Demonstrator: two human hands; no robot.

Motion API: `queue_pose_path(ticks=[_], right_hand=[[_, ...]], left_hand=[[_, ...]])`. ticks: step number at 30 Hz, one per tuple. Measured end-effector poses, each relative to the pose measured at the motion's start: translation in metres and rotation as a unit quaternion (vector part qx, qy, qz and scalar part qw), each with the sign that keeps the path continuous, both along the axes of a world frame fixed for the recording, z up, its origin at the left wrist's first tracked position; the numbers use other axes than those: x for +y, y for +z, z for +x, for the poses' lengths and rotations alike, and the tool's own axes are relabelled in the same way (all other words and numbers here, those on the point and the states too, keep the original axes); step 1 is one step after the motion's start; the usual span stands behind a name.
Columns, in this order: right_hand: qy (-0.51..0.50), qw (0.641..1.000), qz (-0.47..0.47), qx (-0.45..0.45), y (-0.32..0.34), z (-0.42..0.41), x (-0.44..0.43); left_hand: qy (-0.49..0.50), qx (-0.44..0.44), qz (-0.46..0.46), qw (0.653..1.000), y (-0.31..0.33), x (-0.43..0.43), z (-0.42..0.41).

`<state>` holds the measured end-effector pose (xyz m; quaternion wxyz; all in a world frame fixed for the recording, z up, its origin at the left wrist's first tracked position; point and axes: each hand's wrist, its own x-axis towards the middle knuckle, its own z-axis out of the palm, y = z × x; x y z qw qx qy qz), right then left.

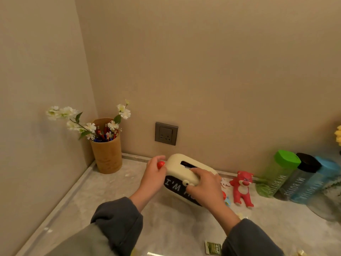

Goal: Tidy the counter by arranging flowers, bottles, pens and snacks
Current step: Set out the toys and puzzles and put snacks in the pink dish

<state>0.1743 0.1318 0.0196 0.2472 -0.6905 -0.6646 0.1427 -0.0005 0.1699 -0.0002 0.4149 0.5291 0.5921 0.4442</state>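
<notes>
Looking like a home, prob. a corner nook: marble-look counter [103, 196] running into plain beige walls [203, 61], w/ a socket [166, 133] sitting just above it. Household bits are sitting around: bamboo cup [108, 156] holding pens [103, 134] & white flowers [68, 115], tissue box [181, 166], pink bear toy [242, 187], row of coloured bottles [280, 174] standing by the back wall, snack packet [213, 247] lying at the near edge.

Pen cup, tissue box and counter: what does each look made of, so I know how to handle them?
Pen cup: tan and matte with a faint woven pattern low down, likely bamboo or pressed fibre. Tissue box: smooth cream top with rounded edges, probably plastic; its dark band may be printed. Counter: pale, veined and glossy, stone or a stone look.
</notes>
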Motion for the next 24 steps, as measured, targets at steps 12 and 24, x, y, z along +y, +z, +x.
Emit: queue_pose_path(ticks=[12, 24], right_hand=[[0.03, 0.998, -0.029, -0.038, -0.03, 0.013, 0.059], [0.027, 0.999, 0.021, -0.024, -0.036, 0.008, 0.06]], left_hand=[[-0.014, 0.196, -0.095, 0.976, -0.048, 0.069, -0.014], [0.001, 0.288, -0.088, 0.954, -0.071, 0.07, -0.013]])
